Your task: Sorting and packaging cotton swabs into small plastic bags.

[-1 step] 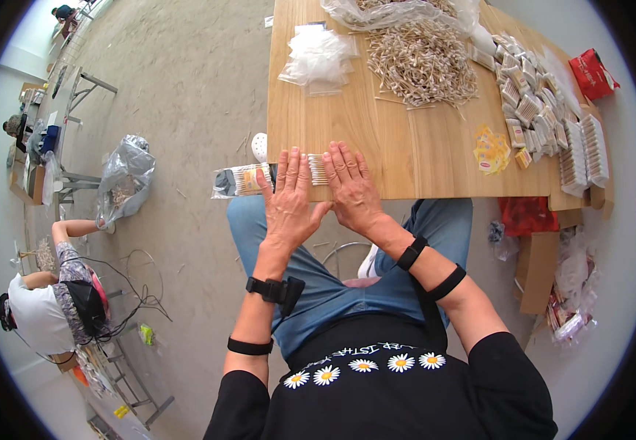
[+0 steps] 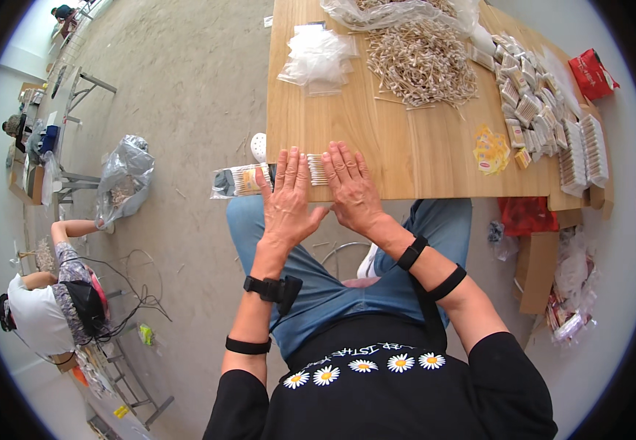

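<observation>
My left hand (image 2: 288, 192) lies flat at the near left corner of the wooden table (image 2: 435, 150), its fingers stretched out and pointing away from me. My right hand (image 2: 351, 187) is laid out the same way just beside it, and the two thumbs nearly meet. Between the fingers of both hands a row of cotton swabs (image 2: 318, 169) shows, side by side; its ends are partly covered. Left of my left hand, a clear bag of cotton swabs (image 2: 244, 180) sticks out past the table's edge. Neither hand grips anything.
A heap of loose cotton swabs (image 2: 424, 64) lies at the far side, with clear plastic bags (image 2: 320, 60) left of it. Yellow cards (image 2: 491, 150) and many packed swabs (image 2: 527, 103) are on the right. A co-worker (image 2: 43, 312) sits at the left near a grey bag (image 2: 125, 183).
</observation>
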The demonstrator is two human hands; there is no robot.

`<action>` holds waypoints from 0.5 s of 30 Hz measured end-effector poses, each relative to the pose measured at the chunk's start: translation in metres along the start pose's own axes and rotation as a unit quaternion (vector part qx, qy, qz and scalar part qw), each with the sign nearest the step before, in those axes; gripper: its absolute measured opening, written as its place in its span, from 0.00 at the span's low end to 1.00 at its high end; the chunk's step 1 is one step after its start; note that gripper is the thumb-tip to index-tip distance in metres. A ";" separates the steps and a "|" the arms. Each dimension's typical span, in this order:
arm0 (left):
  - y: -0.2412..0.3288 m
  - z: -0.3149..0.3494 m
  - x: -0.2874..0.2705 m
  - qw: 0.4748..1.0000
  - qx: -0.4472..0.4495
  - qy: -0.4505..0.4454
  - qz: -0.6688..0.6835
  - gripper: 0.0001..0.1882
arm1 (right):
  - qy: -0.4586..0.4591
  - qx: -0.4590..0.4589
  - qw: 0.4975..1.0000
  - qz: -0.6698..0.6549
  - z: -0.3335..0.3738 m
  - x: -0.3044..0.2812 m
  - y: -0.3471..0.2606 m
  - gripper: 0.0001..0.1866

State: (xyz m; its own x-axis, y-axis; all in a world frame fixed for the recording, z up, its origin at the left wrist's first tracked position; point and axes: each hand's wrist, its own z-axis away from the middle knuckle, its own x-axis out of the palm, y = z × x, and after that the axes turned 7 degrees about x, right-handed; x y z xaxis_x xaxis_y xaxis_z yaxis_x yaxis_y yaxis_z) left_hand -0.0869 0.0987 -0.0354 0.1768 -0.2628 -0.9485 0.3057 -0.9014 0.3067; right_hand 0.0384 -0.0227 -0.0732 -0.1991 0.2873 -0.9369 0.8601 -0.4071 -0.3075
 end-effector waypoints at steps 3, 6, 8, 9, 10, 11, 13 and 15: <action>-0.007 -0.004 -0.002 0.996 0.008 -0.063 -0.059 0.65 | -0.043 -0.008 0.999 0.001 -0.002 -0.008 0.000 0.50; -0.009 -0.005 0.008 0.997 -0.005 -0.063 -0.054 0.69 | -0.042 -0.015 0.999 0.004 -0.003 -0.008 -0.001 0.51; -0.006 -0.005 0.018 0.995 -0.003 -0.044 -0.086 0.71 | -0.041 -0.019 0.999 -0.011 -0.005 -0.009 -0.004 0.59; -0.004 -0.007 0.019 0.995 -0.002 -0.045 -0.083 0.71 | -0.043 -0.017 0.999 -0.010 -0.006 -0.011 -0.002 0.59; -0.002 -0.008 0.021 0.996 -0.004 -0.041 -0.084 0.71 | -0.047 -0.030 0.998 -0.009 -0.009 -0.013 0.000 0.53; -0.001 -0.009 0.022 0.996 -0.006 -0.037 -0.085 0.70 | -0.051 -0.044 0.998 -0.009 -0.012 -0.014 0.003 0.48; 0.002 -0.010 0.021 0.996 -0.008 -0.043 -0.081 0.71 | -0.042 -0.053 0.998 0.017 -0.016 -0.009 0.008 0.47; 0.003 -0.010 0.021 0.996 -0.009 -0.048 -0.077 0.71 | -0.031 -0.062 0.997 0.044 -0.017 -0.008 0.009 0.46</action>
State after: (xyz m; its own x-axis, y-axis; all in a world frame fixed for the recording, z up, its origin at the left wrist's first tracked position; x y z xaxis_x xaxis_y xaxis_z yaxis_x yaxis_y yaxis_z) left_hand -0.0728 0.0943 -0.0538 0.0360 -0.1541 -0.9874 0.3385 -0.9277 0.1572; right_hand 0.0559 -0.0141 -0.0660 -0.1453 0.1990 -0.9692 0.9262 -0.3171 -0.2039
